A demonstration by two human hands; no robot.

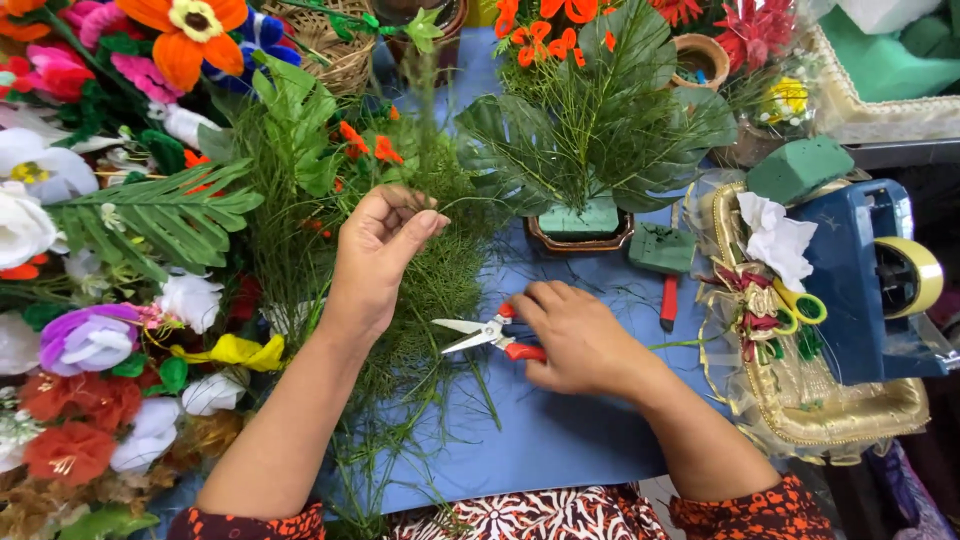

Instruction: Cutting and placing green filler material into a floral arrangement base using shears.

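Note:
My left hand [375, 255] is raised over a pile of fine green fern sprigs [425, 290] and pinches a thin green stem between its fingertips. My right hand [570, 335] rests on the blue table sheet [560, 430] and grips red-handled snips [490, 333] whose blades are parted and point left toward the ferns. Behind the hands stands an arrangement of broad green leaves and orange flowers [590, 120] set in a block of green foam in a small brown dish [582, 232].
Artificial flowers in many colours [100, 300] crowd the left side. A red-handled knife [668, 300] and a foam piece [662, 247] lie right of the dish. Further right are a gold tray with ribbon [800, 400], a foam block [800, 168] and a blue tape dispenser [880, 275].

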